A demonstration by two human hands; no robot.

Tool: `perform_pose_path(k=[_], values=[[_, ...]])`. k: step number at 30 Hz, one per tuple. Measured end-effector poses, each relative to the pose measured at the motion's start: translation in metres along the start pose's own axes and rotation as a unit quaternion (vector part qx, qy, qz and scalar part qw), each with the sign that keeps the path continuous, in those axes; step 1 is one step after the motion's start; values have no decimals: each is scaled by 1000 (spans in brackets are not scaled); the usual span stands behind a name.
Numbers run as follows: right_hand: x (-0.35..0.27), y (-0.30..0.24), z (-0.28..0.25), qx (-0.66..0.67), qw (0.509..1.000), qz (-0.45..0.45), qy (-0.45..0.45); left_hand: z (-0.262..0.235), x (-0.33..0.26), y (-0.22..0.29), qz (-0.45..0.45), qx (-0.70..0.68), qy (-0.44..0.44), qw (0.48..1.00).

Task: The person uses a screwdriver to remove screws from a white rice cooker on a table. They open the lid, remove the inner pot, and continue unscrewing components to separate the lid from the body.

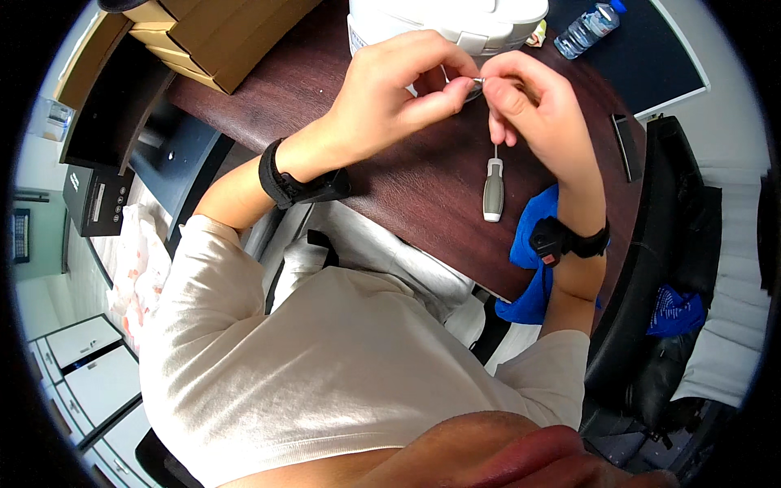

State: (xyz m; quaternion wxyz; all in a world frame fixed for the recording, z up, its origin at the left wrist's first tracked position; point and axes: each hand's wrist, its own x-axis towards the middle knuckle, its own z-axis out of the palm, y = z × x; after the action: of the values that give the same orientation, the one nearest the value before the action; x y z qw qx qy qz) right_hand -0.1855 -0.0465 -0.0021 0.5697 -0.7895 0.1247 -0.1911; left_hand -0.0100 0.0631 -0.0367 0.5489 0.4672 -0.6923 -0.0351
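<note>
Above the table, my left hand [415, 85] and my right hand [529, 98] meet fingertip to fingertip. Between the thumb and forefinger of the left is a small shiny piece [474, 88], too small and too covered to name. My right thumb and forefinger pinch at its other side; what they grip is hidden. Just below my right hand a screwdriver [493, 193] with a grey and white handle lies on the brown table [390, 199], its shaft pointing away from me. Right behind my hands stands a white lidded container [451, 18], partly covered by them.
Cardboard boxes [215, 37] are stacked at the far left. A water bottle [587, 31] stands at the far right. Blue cloth [529, 232] hangs at the table's right edge under my forearm. A black chair [651, 244] is at the right, near a dark flat device [626, 146].
</note>
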Motion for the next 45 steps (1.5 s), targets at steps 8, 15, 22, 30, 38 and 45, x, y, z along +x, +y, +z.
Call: perform_pose_path(k=[8,15,22,30,38,45], values=[[0,1,13,-123,978,-102,133,-30,19,-4,191,292,61,935],[2,25,34,-297,901,-154,275,-64,64,-21,187,423,-119,879],[6,52,52,-323,857,-174,362,-52,60,-40,199,397,-88,892],[19,56,61,-353,830,-178,393,-46,59,-47,213,383,-49,897],[20,41,68,-447,786,-168,393,-45,57,-50,241,392,-14,887],[22,33,75,-508,743,-143,412,-44,56,-48,228,388,-17,893]])
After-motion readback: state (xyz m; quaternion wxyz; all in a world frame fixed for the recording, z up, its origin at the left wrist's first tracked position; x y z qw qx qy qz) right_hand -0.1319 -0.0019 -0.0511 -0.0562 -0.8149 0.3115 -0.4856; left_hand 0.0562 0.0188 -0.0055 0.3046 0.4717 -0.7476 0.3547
